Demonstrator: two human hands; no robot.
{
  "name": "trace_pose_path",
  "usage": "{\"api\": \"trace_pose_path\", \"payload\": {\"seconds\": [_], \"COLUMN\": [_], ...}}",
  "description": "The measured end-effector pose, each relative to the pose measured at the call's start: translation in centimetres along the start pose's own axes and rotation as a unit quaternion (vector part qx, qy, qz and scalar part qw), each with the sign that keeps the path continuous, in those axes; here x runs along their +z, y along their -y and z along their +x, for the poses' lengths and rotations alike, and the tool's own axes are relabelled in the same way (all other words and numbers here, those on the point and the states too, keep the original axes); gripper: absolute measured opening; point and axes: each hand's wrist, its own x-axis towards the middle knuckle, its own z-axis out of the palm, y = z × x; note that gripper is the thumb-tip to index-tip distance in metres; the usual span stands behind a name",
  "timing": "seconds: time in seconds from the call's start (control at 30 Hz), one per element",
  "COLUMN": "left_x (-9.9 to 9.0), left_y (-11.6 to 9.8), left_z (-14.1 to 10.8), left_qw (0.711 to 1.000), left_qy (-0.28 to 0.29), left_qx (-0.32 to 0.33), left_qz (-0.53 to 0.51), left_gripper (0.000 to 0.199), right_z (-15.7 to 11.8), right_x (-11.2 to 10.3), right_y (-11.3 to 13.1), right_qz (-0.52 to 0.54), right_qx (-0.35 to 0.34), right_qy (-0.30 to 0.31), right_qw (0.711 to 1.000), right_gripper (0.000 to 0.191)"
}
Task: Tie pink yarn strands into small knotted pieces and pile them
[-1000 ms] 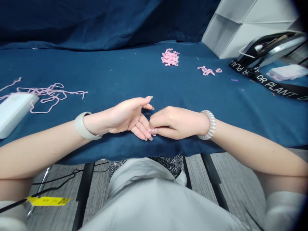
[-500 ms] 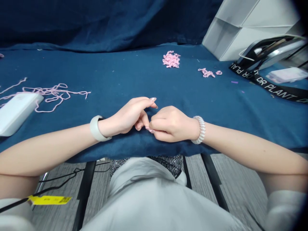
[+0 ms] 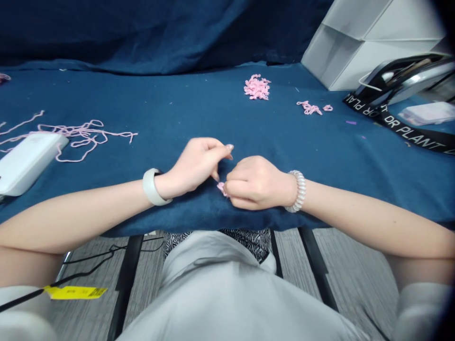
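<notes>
My right hand is closed, its thumb and fingers pressed on a small knotted piece of pink yarn. The piece sticks out on the left side of the fist, low over the near part of the blue cloth. Just left of it is my left hand, thumb and forefinger brought together at the tips. Whatever lies between those tips, if anything, is too small to make out. Another left finger points down close to the pink piece; I cannot tell whether it touches.
A pile of pink yarn pieces lies at the back, with a few more pieces to its right. Loose pink yarn trails beside a white box-shaped device at left. White boxes and a lettered black strap occupy the right.
My left hand has lifted slightly and its lower fingers have drawn off the pink piece, which shows more now. Left thumb and forefinger have come together. The right hand keeps its hold.
</notes>
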Motion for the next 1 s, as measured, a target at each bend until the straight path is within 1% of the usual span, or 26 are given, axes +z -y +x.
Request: {"api": "trace_pose_path", "payload": {"seconds": [0.07, 0.1, 0.17, 0.2, 0.27, 0.33, 0.4, 0.43, 0.5, 0.57, 0.63, 0.8, 1.0], "left_x": [-0.8, -1.1, -1.4, -1.3, -0.8, -0.4, -0.2, -0.2, -0.3, -0.3, -0.2, -0.2, -0.3], "left_y": [0.5, 0.6, 0.6, 0.5, 0.4, 0.4, 0.6, 0.8, 1.1, 1.3, 1.3, 1.4, 1.5], "left_z": [1.0, 1.4, 1.5, 1.2, 0.4, -0.6, -1.3, -1.5, -1.7, -1.7, -1.6, -1.5, -1.4], "left_qw": [0.993, 0.989, 0.99, 0.99, 0.987, 0.984, 0.982, 0.982, 0.983, 0.983, 0.984, 0.985, 0.983], "left_qy": [-0.103, -0.122, -0.072, -0.035, 0.023, 0.055, 0.07, 0.076, 0.087, 0.097, 0.099, 0.083, 0.093], "left_qx": [0.031, 0.022, -0.02, -0.037, -0.034, -0.006, 0.013, 0.018, 0.031, 0.051, 0.063, 0.046, 0.047], "left_qz": [-0.041, -0.076, -0.116, -0.13, -0.154, -0.169, -0.176, -0.175, -0.161, -0.144, -0.136, -0.142, -0.153], "left_gripper": [0.027, 0.026, 0.021, 0.019, 0.017, 0.014, 0.014, 0.015, 0.018, 0.021, 0.023, 0.028, 0.028], "right_z": [0.0, 0.0, 0.1, 0.2, 0.2, 0.1, 0.0, -0.1, -0.2, -0.3, -0.4, -0.3, -0.1], "right_x": [0.1, 0.1, -0.1, -0.3, -0.7, -1.1, -1.2, -1.2, -1.1, -1.0, -0.9, -0.8, -0.7], "right_y": [0.4, 0.5, 0.5, 0.4, 0.0, -0.4, -0.7, -0.9, -1.1, -1.3, -1.5, -1.5, -1.3], "right_qz": [0.031, 0.059, 0.148, 0.201, 0.304, 0.388, 0.458, 0.486, 0.522, 0.542, 0.553, 0.564, 0.563], "right_qx": [-0.002, 0.011, 0.079, 0.126, 0.221, 0.293, 0.337, 0.35, 0.364, 0.365, 0.364, 0.376, 0.388], "right_qy": [-0.003, -0.01, -0.04, -0.06, -0.102, -0.133, -0.148, -0.149, -0.144, -0.14, -0.14, -0.133, -0.14], "right_qw": [1.0, 0.998, 0.985, 0.969, 0.921, 0.863, 0.809, 0.787, 0.758, 0.744, 0.736, 0.723, 0.717], "right_gripper": [0.027, 0.029, 0.03, 0.029, 0.028, 0.026, 0.026, 0.026, 0.029, 0.031, 0.031, 0.034, 0.035]}}
